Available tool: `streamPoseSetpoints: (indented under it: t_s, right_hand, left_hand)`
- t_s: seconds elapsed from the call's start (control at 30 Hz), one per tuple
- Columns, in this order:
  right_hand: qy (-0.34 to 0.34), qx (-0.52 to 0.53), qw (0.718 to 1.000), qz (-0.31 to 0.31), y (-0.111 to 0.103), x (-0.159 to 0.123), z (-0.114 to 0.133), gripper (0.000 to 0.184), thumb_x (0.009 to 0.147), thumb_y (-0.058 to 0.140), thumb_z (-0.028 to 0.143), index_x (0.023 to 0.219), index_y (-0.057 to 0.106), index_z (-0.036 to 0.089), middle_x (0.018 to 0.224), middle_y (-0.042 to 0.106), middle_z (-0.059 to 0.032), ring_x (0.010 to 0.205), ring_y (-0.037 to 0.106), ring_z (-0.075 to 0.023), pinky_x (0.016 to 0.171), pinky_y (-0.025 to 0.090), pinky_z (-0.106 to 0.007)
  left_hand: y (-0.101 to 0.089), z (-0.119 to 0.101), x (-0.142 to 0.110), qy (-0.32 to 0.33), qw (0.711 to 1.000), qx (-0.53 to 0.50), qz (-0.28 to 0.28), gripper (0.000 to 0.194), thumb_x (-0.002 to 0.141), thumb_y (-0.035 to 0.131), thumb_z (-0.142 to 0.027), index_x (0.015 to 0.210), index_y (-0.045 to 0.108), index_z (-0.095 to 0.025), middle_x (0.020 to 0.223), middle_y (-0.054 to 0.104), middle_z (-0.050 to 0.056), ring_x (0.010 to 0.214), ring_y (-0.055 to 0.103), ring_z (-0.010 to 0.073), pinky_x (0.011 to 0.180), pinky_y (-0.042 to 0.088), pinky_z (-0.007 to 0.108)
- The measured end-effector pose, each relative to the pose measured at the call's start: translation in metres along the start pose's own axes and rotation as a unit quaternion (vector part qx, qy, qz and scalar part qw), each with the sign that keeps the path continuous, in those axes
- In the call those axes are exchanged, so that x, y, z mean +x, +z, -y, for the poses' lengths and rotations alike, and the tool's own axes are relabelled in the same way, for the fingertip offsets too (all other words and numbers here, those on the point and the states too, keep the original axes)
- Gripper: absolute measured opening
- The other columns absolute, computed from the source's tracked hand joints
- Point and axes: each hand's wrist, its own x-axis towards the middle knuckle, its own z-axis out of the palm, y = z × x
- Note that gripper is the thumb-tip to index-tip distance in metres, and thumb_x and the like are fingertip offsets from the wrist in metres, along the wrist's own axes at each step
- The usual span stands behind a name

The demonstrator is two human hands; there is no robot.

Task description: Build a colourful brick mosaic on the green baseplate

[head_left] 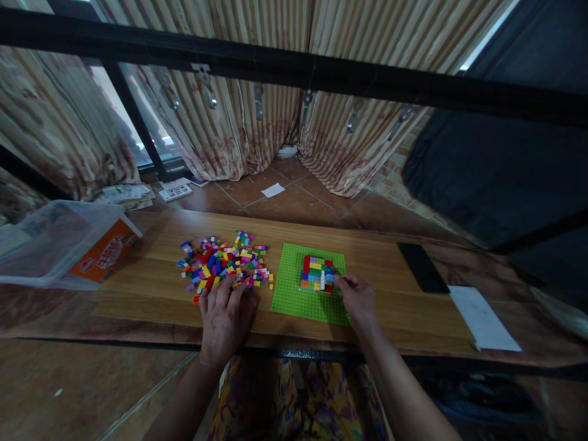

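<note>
Toy-brick build (316, 274) on green plate (289, 285)

Right hand (359, 298): fingertips drawn together and set at the right edge of the build; whether a brick is gripped between them cannot be told.

Left hand (223, 318): fingers bent and slightly spread over the near edge of the loose brick pile (225, 257); whether a brick is held cannot be told.

Build: low, many-coloured, roughly square, with no clear long axis; seated near the middle of the plate. It is placed directly left of the right hand's fingertips and well apart from the left hand, the right being nearer. One white brick (322, 280) is included, its long axis laid from near to far.

Surroundings: plate and pile are carried side by side on a wooden desk (372, 248). At its right end are found a dark phone (422, 267) and a white sheet (484, 318); at its left end, a clear plastic bin (59, 242) with an orange label (106, 251).
</note>
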Motion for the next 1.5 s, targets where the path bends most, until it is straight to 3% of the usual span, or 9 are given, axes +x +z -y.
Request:
streamPoseSetpoints:
  t_s: [0.1,0.23,0.4,0.6,1.07,1.27,1.37,1.5]
  right_hand:
    - [0.013,0.024,1.000,0.007,0.000,-0.003,0.003,0.034,0.063,0.068,0.049,0.072,0.070,0.016,0.059,0.066,-0.0027,0.050,0.052,-0.0150,0.047,0.036,-0.026]
    - [0.012,0.030,0.999,0.012,0.000,-0.003,0.003,0.033,0.064,0.068,0.049,0.075,0.071,0.017,0.063,0.068,-0.0028,0.050,0.052,-0.0144,0.046,0.036,-0.025]
    - [-0.037,-0.029,0.999,0.010,0.002,0.001,-0.001,0.033,0.068,0.067,0.051,0.073,0.071,0.019,0.065,0.070,-0.0036,0.055,0.057,-0.0175,0.053,0.041,-0.028]
    - [-0.059,-0.082,0.995,0.007,0.004,0.000,0.001,0.035,0.073,0.063,0.053,0.074,0.071,0.020,0.068,0.072,-0.0050,0.061,0.062,-0.0210,0.058,0.042,-0.031]
    - [-0.093,-0.139,0.986,0.011,0.006,0.004,0.003,0.032,0.075,0.061,0.052,0.071,0.069,0.021,0.069,0.071,-0.0049,0.062,0.062,-0.0205,0.059,0.041,-0.031]
    - [-0.065,-0.090,0.992,0.062,-0.004,0.005,0.005,0.041,0.076,0.059,0.059,0.071,0.070,0.020,0.067,0.070,-0.0043,0.056,0.059,-0.0187,0.054,0.040,-0.030]
    - [-0.047,-0.027,0.998,0.022,-0.012,0.015,0.008,0.050,0.077,0.053,0.064,0.073,0.069,0.017,0.068,0.068,-0.0066,0.053,0.055,-0.0173,0.050,0.039,-0.030]
    - [-0.104,-0.011,0.994,-0.025,-0.012,0.037,0.025,0.049,0.081,0.050,0.061,0.080,0.067,0.015,0.073,0.066,-0.0073,0.063,0.055,-0.0186,0.058,0.042,-0.031]
  left_hand:
    - [-0.002,-0.018,0.009,0.028,0.998,-0.054,0.009,0.026,0.090,0.053,-0.022,0.115,0.060,-0.019,0.123,0.062,0.011,0.112,0.055,0.0271,0.099,0.040,0.047]
    - [0.004,-0.054,0.016,0.087,0.981,-0.149,0.083,0.029,0.090,0.047,-0.015,0.117,0.058,-0.016,0.119,0.063,0.011,0.110,0.056,0.0227,0.096,0.046,0.038]
    - [0.019,-0.082,0.014,0.072,0.986,-0.103,0.106,0.028,0.087,0.050,-0.014,0.113,0.062,-0.012,0.118,0.063,0.015,0.107,0.057,0.0273,0.091,0.048,0.042]
    - [0.021,-0.083,0.011,0.115,0.984,-0.088,0.101,0.021,0.089,0.047,-0.011,0.095,0.067,-0.014,0.105,0.065,0.013,0.105,0.056,0.0267,0.088,0.047,0.042]
    - [0.024,-0.089,-0.002,0.065,0.983,-0.137,0.102,0.019,0.089,0.051,-0.021,0.102,0.064,-0.015,0.109,0.062,0.012,0.100,0.054,0.0244,0.086,0.049,0.040]
    - [0.022,-0.087,-0.002,0.048,0.980,-0.161,0.109,0.020,0.089,0.052,-0.021,0.105,0.063,-0.016,0.109,0.061,0.012,0.102,0.054,0.0248,0.087,0.049,0.041]
    - [0.021,-0.086,-0.001,0.039,0.977,-0.176,0.114,0.019,0.089,0.051,-0.019,0.105,0.062,-0.017,0.110,0.061,0.011,0.103,0.055,0.0242,0.089,0.049,0.040]
    - [0.020,-0.084,-0.001,0.035,0.971,-0.198,0.128,0.021,0.088,0.053,-0.018,0.106,0.062,-0.017,0.111,0.061,0.009,0.103,0.054,0.0235,0.092,0.049,0.041]
